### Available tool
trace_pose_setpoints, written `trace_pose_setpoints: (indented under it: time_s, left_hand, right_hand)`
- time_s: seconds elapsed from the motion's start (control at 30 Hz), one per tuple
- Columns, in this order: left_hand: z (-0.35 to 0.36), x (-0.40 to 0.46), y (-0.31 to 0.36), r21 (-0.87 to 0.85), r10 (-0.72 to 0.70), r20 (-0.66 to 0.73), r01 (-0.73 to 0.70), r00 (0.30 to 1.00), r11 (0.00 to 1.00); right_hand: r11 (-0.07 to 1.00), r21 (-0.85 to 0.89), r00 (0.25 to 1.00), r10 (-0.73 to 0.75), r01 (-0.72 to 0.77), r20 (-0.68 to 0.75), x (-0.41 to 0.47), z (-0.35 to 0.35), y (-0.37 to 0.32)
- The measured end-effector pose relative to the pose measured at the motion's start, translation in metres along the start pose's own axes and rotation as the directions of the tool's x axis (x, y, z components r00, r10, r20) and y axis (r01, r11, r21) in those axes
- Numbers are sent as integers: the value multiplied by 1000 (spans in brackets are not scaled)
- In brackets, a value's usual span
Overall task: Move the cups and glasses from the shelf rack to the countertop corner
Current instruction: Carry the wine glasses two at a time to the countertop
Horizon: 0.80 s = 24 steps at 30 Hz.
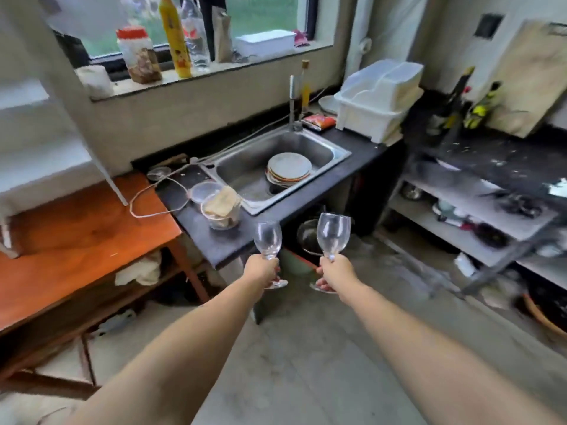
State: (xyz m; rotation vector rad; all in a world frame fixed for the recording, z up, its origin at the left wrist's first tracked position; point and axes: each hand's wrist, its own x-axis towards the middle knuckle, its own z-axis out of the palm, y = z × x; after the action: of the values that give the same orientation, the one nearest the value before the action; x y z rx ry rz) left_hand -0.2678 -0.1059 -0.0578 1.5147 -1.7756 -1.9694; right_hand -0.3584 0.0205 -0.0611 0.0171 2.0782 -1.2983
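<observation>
Each hand is wrapped around a wine-glass stem: the left hand [262, 269] holds the left glass [269, 239], the right hand [336, 273] the right glass [333, 234]. Both glasses stand upright, bowls above the fists. The dark countertop [214, 237] around the sink [276, 167] lies ahead; the left glass is nearer its front edge, judging by overlap.

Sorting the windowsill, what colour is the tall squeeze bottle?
Yellow bottle, orange cap; head view.
</observation>
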Motion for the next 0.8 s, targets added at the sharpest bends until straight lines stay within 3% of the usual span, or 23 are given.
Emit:
trace_pose_setpoints:
  time_s: [0.13,0.23,0.37,0.47,0.8]
  left_hand:
    - [98,-10,-5,76,14,119,-23,993,997]
    - [164,-24,-9,250,107,192,-154,975,956]
    - [235,-38,-16,341,135,314,-244,940,908]
    - [293,-45,-19,382,120,413,-291,903,877]
    - [470,-37,-6,487,25,645,-436,764,757]
  right_hand:
    - [996,66,988,66,-57,-138,12,-93,43]
    - [985,139,957,136,-102,-255,14,-155,79]
    - [952,272,911,233,-141,-342,9,-213,117]
    - [911,388,870,298,-137,-392,4,-256,139]
    - [840,521,741,446,-152,-502,50,-380,174]
